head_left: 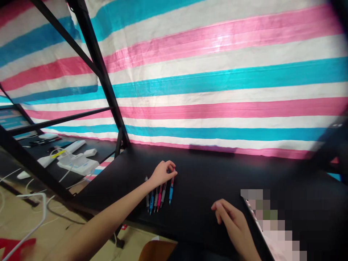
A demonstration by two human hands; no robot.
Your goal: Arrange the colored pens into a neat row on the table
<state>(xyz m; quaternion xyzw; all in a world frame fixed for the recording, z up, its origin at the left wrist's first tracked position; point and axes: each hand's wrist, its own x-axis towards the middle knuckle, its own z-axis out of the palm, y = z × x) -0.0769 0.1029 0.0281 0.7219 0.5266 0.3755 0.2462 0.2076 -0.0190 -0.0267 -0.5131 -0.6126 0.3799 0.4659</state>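
Note:
A row of several pens [159, 198] in grey, blue and pink lies side by side on the black table [201, 192]. My left hand [163, 174] reaches over their far ends. Its thumb and fingers pinch the upper end of a blue pen [171, 192] at the right side of the row, a small gap from the others. My right hand [228, 217] hovers over the table to the right of the pens, fingers curled loosely with the thumb near them, and nothing shows in it.
A dark-edged device [258, 221], partly pixelated, lies right of my right hand. Black metal frame bars [100, 72] and a striped sheet [217, 79] stand behind. Power strips [78, 165] and cables sit on a table at the left. An orange-brown seat [157, 251] shows below.

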